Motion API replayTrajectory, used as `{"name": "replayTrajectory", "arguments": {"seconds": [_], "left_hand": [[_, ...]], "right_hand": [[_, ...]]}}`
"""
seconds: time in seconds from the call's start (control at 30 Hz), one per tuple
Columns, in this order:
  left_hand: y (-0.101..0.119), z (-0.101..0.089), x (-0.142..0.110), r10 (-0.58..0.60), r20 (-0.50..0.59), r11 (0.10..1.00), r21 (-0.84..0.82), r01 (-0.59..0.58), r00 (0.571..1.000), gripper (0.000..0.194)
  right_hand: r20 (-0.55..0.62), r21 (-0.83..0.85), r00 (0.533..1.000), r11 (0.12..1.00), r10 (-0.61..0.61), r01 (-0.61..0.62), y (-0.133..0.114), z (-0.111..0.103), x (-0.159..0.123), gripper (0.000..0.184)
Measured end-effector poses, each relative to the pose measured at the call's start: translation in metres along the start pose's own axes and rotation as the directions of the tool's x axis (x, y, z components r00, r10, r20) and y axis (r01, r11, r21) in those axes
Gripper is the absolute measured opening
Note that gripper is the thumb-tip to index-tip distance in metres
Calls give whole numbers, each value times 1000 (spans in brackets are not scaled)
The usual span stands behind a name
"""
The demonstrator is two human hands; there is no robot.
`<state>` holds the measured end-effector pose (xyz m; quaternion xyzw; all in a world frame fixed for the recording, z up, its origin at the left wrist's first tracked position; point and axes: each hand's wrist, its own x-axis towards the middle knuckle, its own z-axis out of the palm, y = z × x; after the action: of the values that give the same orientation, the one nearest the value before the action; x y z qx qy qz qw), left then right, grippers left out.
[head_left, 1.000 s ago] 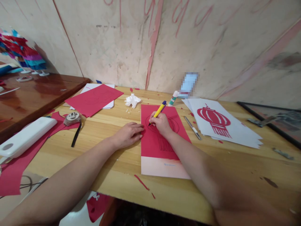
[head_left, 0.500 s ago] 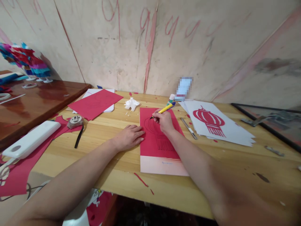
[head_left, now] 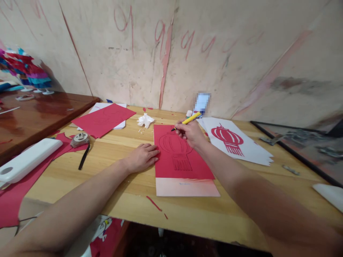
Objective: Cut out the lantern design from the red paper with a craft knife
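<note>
My right hand grips a yellow pen, its dark tip down near the top of a lantern drawing. The dark lines of that lantern, with a fringe below, lie on a red sheet of paper. Under the red sheet a pale strip of paper sticks out at the bottom, with small blurred writing. My left hand rests flat, fingers stretched out, its fingertips at the left edge of the red sheet. To the right, a white sheet bears a red cut-paper lantern.
A crumpled tissue, a tape measure, a white device and another red sheet lie leftward. At the back stand a glue stick and a blurred phone. A dark-framed pane lies right.
My right hand has moved the pen from the lantern's left curve up to its top, uncovering more of the drawing. My left hand stays beside the sheet; the view has shifted slightly right.
</note>
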<state>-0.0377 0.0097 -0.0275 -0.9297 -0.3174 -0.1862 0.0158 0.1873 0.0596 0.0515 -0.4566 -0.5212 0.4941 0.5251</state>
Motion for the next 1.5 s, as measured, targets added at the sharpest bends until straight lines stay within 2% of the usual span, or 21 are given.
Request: {"name": "replayTrajectory", "arguments": {"seconds": [0.2,0.43,0.6,0.97,1.27,1.5], "left_hand": [[-1,1,-1,5,-3,1000,6,-5,1000,36],[1,-1,0,1,6,1000,11,-1,1000,36],[2,-2,0,0,-4,1000,-3,0,1000,37],[4,-1,0,10,-31,999,42,-9,999,37],[13,-5,0,125,1,991,46,-125,992,35],[13,-5,1,130,-3,990,55,-129,992,35]], "right_hand": [[-36,-11,999,999,35,-35,21,-13,-14,28],[89,-138,995,988,-52,64,54,-18,-21,19],[155,-145,987,988,-37,60,73,-19,-24,18],[213,-269,971,949,-111,167,75,-22,-26,14],[214,-326,962,916,-170,234,73,-23,-28,13],[233,-366,954,891,-190,267,71,-23,-29,11]]}}
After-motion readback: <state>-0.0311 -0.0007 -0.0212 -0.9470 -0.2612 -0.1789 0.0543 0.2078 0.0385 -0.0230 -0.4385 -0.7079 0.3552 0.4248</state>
